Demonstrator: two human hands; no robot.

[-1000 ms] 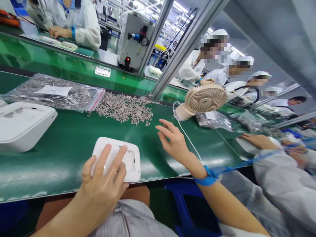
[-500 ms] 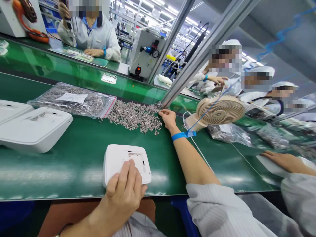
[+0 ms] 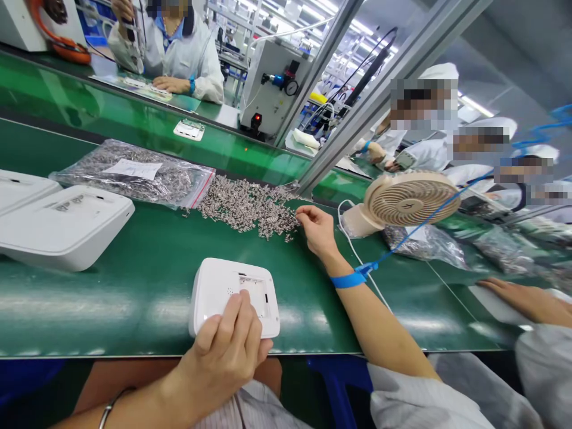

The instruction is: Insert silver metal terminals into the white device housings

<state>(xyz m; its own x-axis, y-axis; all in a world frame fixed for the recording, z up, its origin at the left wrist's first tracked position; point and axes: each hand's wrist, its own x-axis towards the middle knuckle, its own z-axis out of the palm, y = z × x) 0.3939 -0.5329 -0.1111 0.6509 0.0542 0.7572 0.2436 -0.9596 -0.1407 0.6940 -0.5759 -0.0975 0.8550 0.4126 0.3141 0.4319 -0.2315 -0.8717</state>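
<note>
Lying flat near the front edge of the green tabletop, a white housing shows its recessed face upward. Its recess has small metal parts along the far edge, and a cluster of small holes sits just beside it. The left hand reaches over the near side, its grip closed down on the housing, with bent fingers on the top face and fingertips at the border of the recess. Whether those fingertips also hold something small cannot be told.

Beyond the housing spreads a loose heap of small metal pieces. At its right end is the right hand, thumb and fingers curled close together; I cannot tell whether that grip fully meets or has a piece in it. A blue wrist strap circles that wrist.

Left of the heap, and touching it, lies a clear bag filled with similar pieces, bearing a white label. Nearer, at far left, stand two more white housings. To the right of the heap, a beige fan trails a white cable. Farther right, a co-worker's hand rests on a white piece.
</note>
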